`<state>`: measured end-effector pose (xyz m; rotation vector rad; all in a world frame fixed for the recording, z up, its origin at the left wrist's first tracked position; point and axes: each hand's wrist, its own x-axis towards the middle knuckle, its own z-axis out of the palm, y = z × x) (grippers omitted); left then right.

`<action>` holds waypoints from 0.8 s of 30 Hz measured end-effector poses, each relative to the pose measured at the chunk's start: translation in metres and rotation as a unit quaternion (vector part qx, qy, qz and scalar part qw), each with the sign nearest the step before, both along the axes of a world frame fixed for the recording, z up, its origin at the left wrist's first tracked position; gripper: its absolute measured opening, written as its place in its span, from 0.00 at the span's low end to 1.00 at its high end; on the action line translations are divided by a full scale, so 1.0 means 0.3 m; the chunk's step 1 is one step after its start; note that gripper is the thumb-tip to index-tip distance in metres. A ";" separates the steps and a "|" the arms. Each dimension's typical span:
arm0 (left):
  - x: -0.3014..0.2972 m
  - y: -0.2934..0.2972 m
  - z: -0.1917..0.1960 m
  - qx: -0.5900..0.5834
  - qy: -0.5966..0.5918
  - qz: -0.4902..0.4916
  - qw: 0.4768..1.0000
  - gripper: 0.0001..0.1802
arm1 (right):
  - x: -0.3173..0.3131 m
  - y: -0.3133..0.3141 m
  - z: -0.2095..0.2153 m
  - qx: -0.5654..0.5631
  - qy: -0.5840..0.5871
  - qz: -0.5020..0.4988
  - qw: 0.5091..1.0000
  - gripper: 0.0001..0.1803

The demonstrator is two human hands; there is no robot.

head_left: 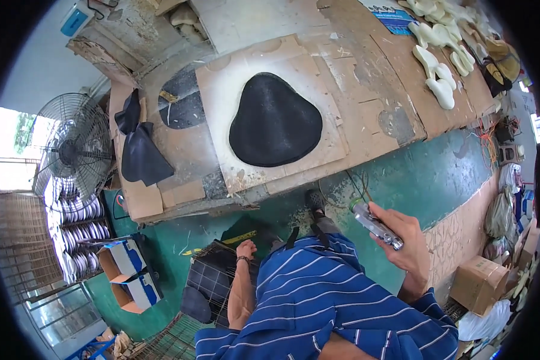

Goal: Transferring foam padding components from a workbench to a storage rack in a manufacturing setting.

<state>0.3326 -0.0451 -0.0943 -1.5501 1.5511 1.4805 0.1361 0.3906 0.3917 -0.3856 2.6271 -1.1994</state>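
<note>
A black, rounded-triangular seat-shaped pad (276, 123) lies flat on a pale cardboard sheet (213, 90) on the workbench. My right hand (405, 240) is closed around a silver spray gun (375, 225) with a green ring, held right of my body and short of the bench edge. Thin dark hoses hang near its green end. My left hand (246, 249) is low beside a wire basket (219, 252), fingers loosely bent and apart, with nothing visible in them. Dark pieces (196, 303) like the pad are in and against the basket.
Black sheet scraps (143, 153) lie at the bench's left. Cream-coloured moulded parts (438, 78) are piled at its far right. A caged fan (72, 147) stands left, above racks of pale discs (81, 210). An open carton (126, 273) and a cardboard box (480, 285) flank me.
</note>
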 end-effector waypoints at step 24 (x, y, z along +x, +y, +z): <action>-1.040 0.108 0.208 -0.417 0.288 -0.164 0.846 0.20 | 0.038 -0.019 -0.076 -0.087 0.004 -0.054 0.995 0.40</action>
